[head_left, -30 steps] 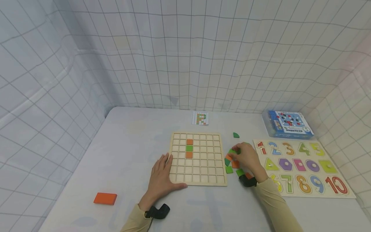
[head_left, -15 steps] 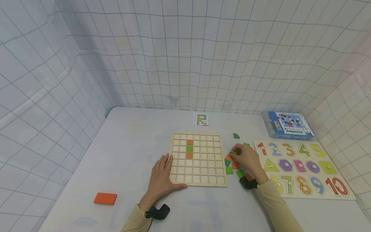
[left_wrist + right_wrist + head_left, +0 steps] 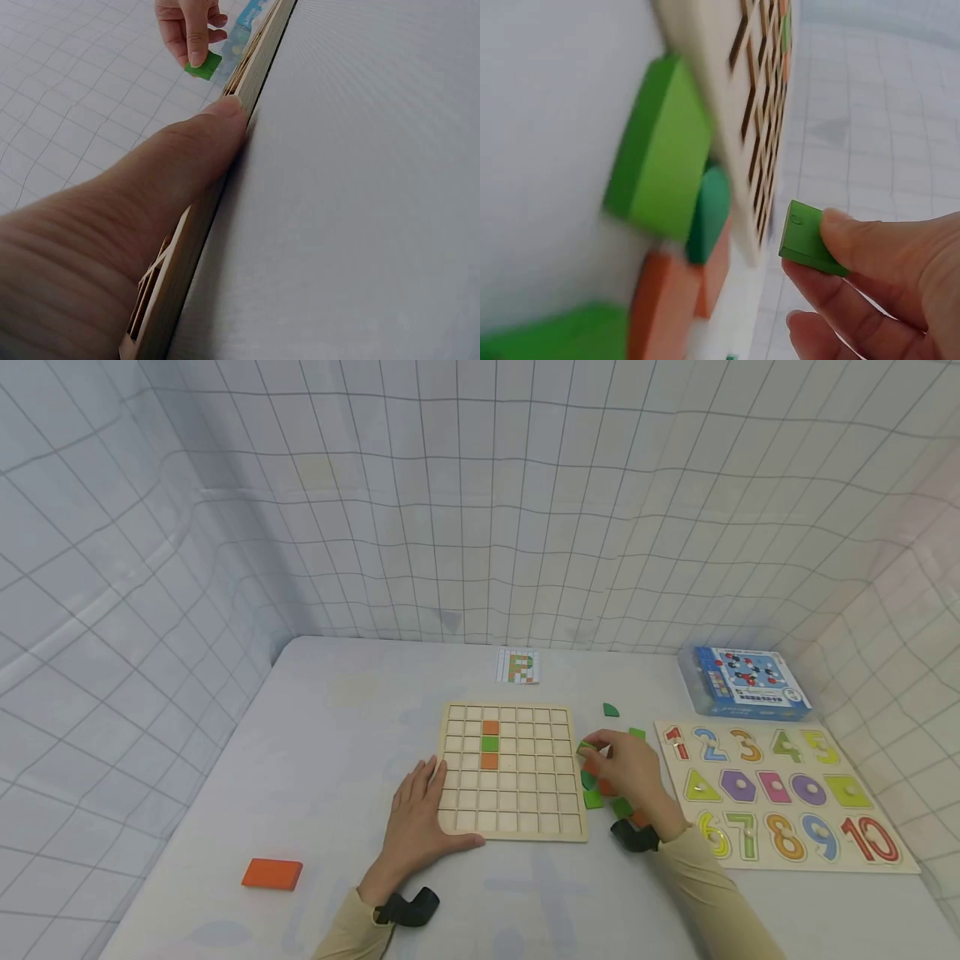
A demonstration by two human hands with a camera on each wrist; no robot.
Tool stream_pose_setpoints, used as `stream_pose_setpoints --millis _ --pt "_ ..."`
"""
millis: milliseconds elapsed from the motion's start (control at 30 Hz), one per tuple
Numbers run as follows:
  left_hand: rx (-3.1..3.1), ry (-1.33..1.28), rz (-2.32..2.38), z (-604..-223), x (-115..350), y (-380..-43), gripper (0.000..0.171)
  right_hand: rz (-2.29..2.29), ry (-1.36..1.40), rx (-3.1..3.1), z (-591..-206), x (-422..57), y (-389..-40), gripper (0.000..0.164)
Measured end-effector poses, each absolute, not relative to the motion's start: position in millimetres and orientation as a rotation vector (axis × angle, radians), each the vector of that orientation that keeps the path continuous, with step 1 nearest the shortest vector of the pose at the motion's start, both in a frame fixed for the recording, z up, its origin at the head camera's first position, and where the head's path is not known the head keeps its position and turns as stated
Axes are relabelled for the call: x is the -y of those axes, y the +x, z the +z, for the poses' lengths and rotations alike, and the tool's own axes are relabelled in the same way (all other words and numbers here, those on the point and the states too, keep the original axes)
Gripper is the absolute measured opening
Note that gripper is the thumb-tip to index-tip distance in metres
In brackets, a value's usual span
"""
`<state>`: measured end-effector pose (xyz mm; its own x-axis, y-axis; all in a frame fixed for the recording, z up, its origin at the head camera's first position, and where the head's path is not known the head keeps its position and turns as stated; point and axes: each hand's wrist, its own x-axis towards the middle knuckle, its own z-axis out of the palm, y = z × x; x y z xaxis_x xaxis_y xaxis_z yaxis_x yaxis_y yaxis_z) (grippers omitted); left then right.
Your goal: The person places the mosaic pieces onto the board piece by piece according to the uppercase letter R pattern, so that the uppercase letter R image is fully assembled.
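Note:
Between thumb and fingers, my right hand [image 3: 632,772] pinches a green square tile [image 3: 804,238], held up near the right edge of a wooden grid board [image 3: 517,800]. Three tiles sit in one column of that board: an orange one [image 3: 490,727], a green one [image 3: 490,743] and another orange one [image 3: 489,762]. My left hand [image 3: 415,817] rests at the board's lower left corner, fingers along the left side. In the left wrist view its thumb [image 3: 180,161] touches the front edge. Below my right hand lie several loose tiles, partly hidden, among them a green square [image 3: 664,154] and an orange piece [image 3: 664,307].
A small pattern card [image 3: 518,666] lies behind the board. A dark green quarter-round piece [image 3: 611,710] is at the back right. Further right are a number-and-shape puzzle board [image 3: 757,806] and a blue box [image 3: 750,683]. An orange block [image 3: 272,874] lies front left.
My right hand has lifted a green tile from the loose pieces and moved left toward the board's right edge. My left hand has stayed in place.

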<state>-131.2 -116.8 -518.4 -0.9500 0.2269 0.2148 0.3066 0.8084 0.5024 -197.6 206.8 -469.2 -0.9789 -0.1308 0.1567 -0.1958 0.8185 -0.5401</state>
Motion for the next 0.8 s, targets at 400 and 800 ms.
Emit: stream_pose_setpoints --millis 400,800 --pt "2.853 -0.425 -0.832 -518 118 -131 0.12 0.889 0.565 2.687 -465 -156 -193 0.011" --pt "2.858 -0.425 -0.814 -519 117 -132 0.12 0.964 0.67 2.765 -466 -114 -190 0.009"
